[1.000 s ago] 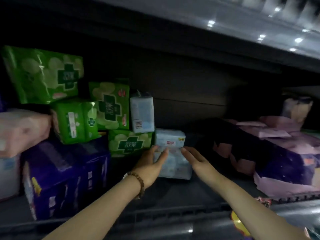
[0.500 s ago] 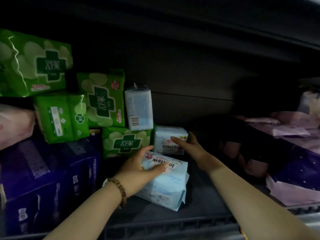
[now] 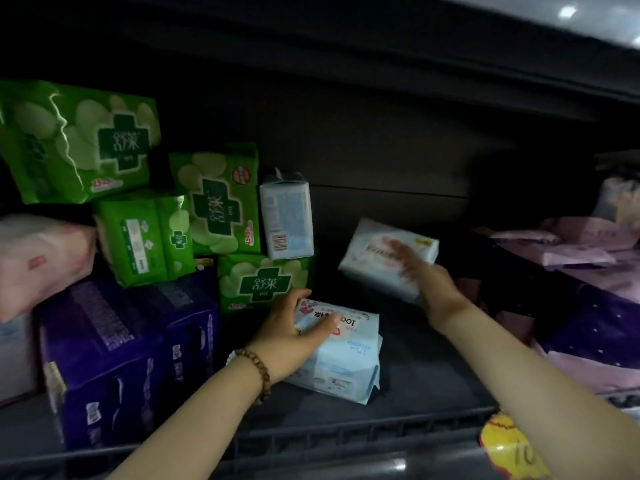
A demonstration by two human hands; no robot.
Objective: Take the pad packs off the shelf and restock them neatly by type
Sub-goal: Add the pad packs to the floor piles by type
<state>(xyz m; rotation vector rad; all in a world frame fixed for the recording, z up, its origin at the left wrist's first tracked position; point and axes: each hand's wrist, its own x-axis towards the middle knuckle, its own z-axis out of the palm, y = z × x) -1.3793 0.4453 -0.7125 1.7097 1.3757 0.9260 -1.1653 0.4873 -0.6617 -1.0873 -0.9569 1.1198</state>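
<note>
The removal step is judged to be in hand, with sorting by type not yet done. At the far left of the shelf (image 3: 433,368), a pink pack (image 3: 38,258) is seen resting on purple boxes (image 3: 100,351). Green packs (image 3: 221,199) are piled unevenly above and beside the boxes, and an upright white-and-blue pack (image 3: 285,216) is stood against their right side. Just in front of the lowest green pack, a light-blue pack (image 3: 346,358) lies flat on the shelf. It is gripped by the left hand (image 3: 291,334), with the fingers curled over its far top edge and the thumb laid across its top face. A bead bracelet (image 3: 259,368) is worn on that wrist. Further right, a white pack (image 3: 381,251) is held tilted and clear of the shelf by the right hand (image 3: 426,282). That hand is blurred, so the exact finger placement cannot be told. The two packs are near one another but apart. At the far right, pink and purple packs (image 3: 588,271) are heaped loosely. For the next move, both held packs would need to be drawn out over the wire front rail (image 3: 346,441). The light-blue pack should be lifted before it is pulled, so that it does not catch on the rail. A soft wrapper is likely to deform, so a firm grip is advised.
</note>
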